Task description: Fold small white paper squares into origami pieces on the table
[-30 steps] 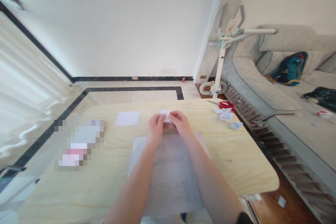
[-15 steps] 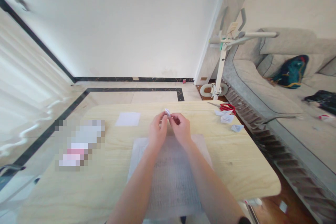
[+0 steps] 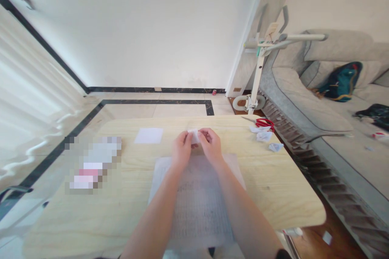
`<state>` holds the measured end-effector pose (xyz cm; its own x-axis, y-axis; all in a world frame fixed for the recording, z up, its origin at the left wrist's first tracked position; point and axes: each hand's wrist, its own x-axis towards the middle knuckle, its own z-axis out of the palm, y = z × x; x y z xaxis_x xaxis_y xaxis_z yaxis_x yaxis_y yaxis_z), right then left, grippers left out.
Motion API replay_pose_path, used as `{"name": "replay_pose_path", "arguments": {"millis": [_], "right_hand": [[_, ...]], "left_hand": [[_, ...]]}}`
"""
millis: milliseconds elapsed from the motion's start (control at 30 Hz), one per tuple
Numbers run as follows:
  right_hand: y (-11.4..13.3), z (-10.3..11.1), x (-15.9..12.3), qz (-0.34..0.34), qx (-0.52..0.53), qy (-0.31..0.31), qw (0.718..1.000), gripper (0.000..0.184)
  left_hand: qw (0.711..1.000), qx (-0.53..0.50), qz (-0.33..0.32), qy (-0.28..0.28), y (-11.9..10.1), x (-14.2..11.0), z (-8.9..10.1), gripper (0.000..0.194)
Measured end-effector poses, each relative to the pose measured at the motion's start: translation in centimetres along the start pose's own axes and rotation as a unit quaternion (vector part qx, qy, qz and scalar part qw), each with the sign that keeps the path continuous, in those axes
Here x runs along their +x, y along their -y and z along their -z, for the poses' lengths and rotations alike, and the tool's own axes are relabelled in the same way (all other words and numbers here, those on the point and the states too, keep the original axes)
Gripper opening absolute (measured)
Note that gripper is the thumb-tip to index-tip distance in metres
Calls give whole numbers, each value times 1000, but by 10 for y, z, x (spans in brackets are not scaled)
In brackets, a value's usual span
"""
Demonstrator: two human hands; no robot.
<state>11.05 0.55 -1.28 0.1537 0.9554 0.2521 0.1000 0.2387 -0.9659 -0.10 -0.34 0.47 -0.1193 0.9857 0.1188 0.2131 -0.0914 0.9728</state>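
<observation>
Two-Handed Pinch Grip

The left hand (image 3: 181,150) and right hand (image 3: 212,147) each pinch one side of a small white paper piece (image 3: 194,133) between them, probably to keep it steady. A printed sheet (image 3: 202,202) lies nearer the body than both hands. A flat white sheet (image 3: 148,136) lies left of the left hand, apparently within reach. Folded papers (image 3: 263,136) and red-handled scissors (image 3: 259,123) sit right of the right hand, presumably kept clear.

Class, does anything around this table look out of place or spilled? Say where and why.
A small white scrap, perhaps paper, lies on the floor by the table's near right corner, whereas the white sheet lies on top. A small red object also sits on the floor by the far wall. No spill shows.
</observation>
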Motion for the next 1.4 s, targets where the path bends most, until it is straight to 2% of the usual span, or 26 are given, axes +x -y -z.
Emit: {"name": "replay_pose_path", "arguments": {"millis": [133,467,633,733,867,1033,1133,1267,1400], "right_hand": [[-1,0,2,3,-7,13,1000,11],[-1,-2,3,19,-45,45,998,15],[0,-1,1,4,-55,53,997,24],[0,0,0,16,-93,54,994,28],[-1,1,0,38,-110,29,993,26],[-4,1,1,26,-100,3,995,26],[-8,-1,1,6,-93,18,995,31],[-11,-3,1,1,-95,68,993,34],[-12,-1,4,-7,-77,31,997,38]], "left_hand": [[1000,-5,-1,-11,-5,-2,-2,17],[999,35,-13,-34,1,0,2,25],[998,55,-26,-22,6,2,1,28],[999,48,-11,-15,6,2,0,28],[1000,16,3,14,3,-1,-2,28],[997,-48,34,56,-1,-3,-3,26],[996,-65,50,44,1,-1,-3,27],[997,-66,32,26,1,1,-1,25],[996,-65,24,55,-2,0,0,27]]}}
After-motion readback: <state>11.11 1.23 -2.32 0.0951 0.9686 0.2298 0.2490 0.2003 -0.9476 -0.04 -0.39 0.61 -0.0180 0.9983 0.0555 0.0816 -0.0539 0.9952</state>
